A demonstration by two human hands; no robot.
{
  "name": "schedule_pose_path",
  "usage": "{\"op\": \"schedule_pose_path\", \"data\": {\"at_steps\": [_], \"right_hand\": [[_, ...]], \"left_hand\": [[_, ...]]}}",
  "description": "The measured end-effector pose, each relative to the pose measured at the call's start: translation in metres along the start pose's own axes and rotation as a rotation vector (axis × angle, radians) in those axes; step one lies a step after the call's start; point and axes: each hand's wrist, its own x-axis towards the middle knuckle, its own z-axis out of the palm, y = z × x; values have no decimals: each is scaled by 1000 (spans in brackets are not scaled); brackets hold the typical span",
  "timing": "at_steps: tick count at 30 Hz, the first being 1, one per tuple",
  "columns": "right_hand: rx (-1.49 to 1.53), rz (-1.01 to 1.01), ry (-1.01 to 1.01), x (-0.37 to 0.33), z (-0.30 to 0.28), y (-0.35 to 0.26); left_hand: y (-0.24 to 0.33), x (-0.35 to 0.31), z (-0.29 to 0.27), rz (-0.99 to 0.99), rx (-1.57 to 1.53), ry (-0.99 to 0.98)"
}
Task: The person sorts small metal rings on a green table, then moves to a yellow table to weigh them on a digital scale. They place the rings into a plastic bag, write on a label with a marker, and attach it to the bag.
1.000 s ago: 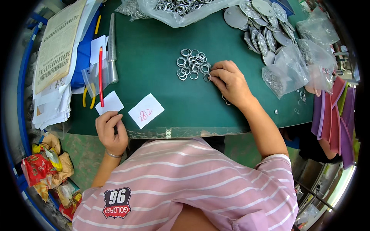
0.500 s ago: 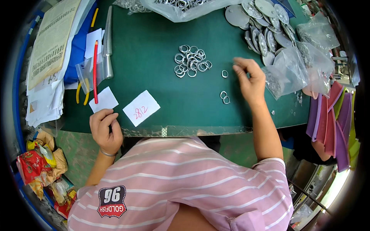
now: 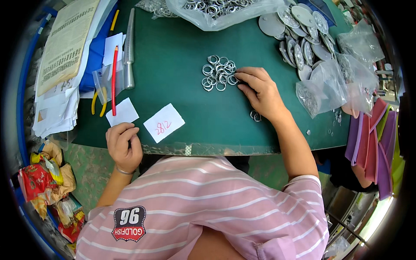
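Note:
A small pile of silver metal rings [image 3: 215, 81] lies on the green tabletop [image 3: 182, 43] in front of me. My right hand [image 3: 263, 96] reaches to the pile's right side, its thumb and index finger bent in a pinch at the outermost ring [image 3: 232, 80]. Two loose rings [image 3: 255, 115] lie just below that wrist. My left hand [image 3: 125, 147] rests at the table's front edge with its fingers curled in and nothing visible in them. Its knuckles are close to a blank white card [image 3: 125, 113]. A second white card [image 3: 164, 123] with red handwriting lies to the right of it.
A tapered metal ring mandrel [image 3: 129, 52], a red pencil [image 3: 115, 82] and yellow-handled pliers [image 3: 104, 102] lie at left beside stacked papers [image 3: 65, 47]. At the back is a plastic bag of rings [image 3: 199, 21]. Grey metal discs [image 3: 303, 47] and clear bags [image 3: 323, 89] crowd the right.
My right hand has moved left to the ring pile and now covers the spot where a single ring lay. My left hand stays in place, and the whole view has shifted slightly.

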Motion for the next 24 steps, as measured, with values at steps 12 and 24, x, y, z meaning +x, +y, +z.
{"op": "schedule_pose_path", "data": {"at_steps": [12, 24], "right_hand": [[-87, -93, -98, 13, 3, -11], [75, -81, -112, 3, -1, -4]], "left_hand": [[0, 1, 0, 32, 24, 30], [0, 1, 1, 42, 31, 25]]}}
